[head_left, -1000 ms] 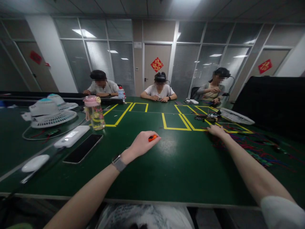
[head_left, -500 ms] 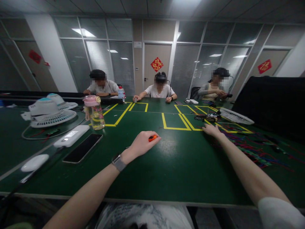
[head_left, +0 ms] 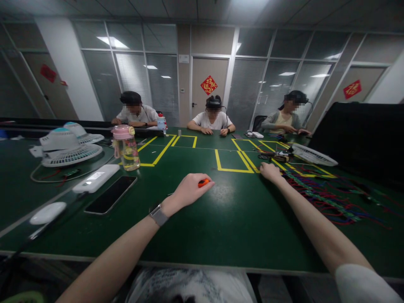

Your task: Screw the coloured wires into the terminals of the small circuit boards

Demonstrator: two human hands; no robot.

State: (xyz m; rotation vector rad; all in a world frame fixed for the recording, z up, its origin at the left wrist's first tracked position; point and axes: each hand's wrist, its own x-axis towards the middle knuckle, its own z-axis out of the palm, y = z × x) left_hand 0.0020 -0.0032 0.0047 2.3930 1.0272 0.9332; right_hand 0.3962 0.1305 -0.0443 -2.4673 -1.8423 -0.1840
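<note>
My left hand (head_left: 193, 187) is closed around an orange-handled tool (head_left: 203, 182); only its orange end with a dark patch shows, and the rest is hidden in the palm. It hovers low over or rests on the green table, left of the middle. My right hand (head_left: 270, 171) reaches far forward to the corner of a yellow tape outline (head_left: 235, 170). Its fingers are curled and point away from me, so anything in them is hidden. Just right of that hand lies a spread of circuit boards with red and blue wires (head_left: 325, 195). Behind it are dark tools or parts (head_left: 274, 157).
On the left are a pink-lidded bottle (head_left: 126, 149), a black phone (head_left: 111, 195), a white power bank (head_left: 96, 178), a white oval case (head_left: 48, 213) and white fans (head_left: 67, 149). A white grille (head_left: 314, 155) lies at right beside a large black panel (head_left: 356, 143). Three people sit opposite.
My right hand has moved left, away from the wired boards, and its fingers have curled in. My left hand keeps its hold. The person opposite has drawn a hand back from a small cylinder.
</note>
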